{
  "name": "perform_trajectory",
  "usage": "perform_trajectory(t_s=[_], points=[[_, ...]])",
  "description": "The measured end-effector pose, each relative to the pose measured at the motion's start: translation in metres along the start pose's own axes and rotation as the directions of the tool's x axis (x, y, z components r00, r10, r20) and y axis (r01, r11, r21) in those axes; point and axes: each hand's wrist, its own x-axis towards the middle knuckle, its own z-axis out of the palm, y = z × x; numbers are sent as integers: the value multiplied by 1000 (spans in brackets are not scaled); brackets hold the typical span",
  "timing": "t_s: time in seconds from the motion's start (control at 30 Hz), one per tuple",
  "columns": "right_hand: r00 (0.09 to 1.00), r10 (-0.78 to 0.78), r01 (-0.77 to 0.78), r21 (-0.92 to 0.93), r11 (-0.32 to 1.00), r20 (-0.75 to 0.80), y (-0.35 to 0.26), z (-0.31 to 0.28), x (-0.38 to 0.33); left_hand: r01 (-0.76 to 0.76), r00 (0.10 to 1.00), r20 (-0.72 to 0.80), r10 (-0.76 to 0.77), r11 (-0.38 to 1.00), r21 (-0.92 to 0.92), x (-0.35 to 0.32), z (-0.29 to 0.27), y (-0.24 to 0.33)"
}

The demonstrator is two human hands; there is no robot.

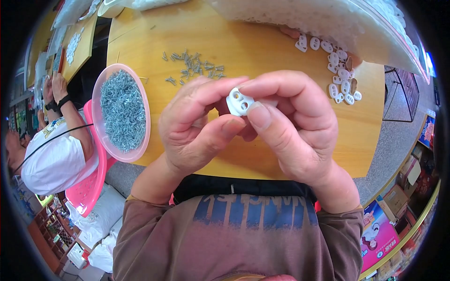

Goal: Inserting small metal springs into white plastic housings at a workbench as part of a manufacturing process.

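Note:
Above the table, a small white plastic piece with two round holes (240, 102) is held up between my two hands. My right hand (290, 122) pinches it, with the thumb on its lower right edge and the index finger along its top. From the other side, the curled fingers and thumb of my left hand (199, 119) close on its left edge. Both sets of fingers partly cover the piece. Just beyond my hands, loose silver screws (192, 64) lie scattered on the wooden table (197, 25).
At the left table edge stands a pink bowl (146, 119) heaped with screws. Similar white pieces (345, 75) lie at the right, below a large clear plastic bag (318, 18). Another person in a white shirt (56, 157) sits at the left on a pink chair (96, 175).

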Motion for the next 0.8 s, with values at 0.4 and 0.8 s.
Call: perform_trajectory(t_s=[0.4, 0.8], points=[[989, 143, -142, -43, 989, 23, 2, -4, -1, -127, 992, -1, 127, 989, 75, -2, -5, -2], [981, 190, -187, 68, 980, -39, -4, 1, 3, 87, 993, -77, -88, 996, -17, 1, -6, 7]])
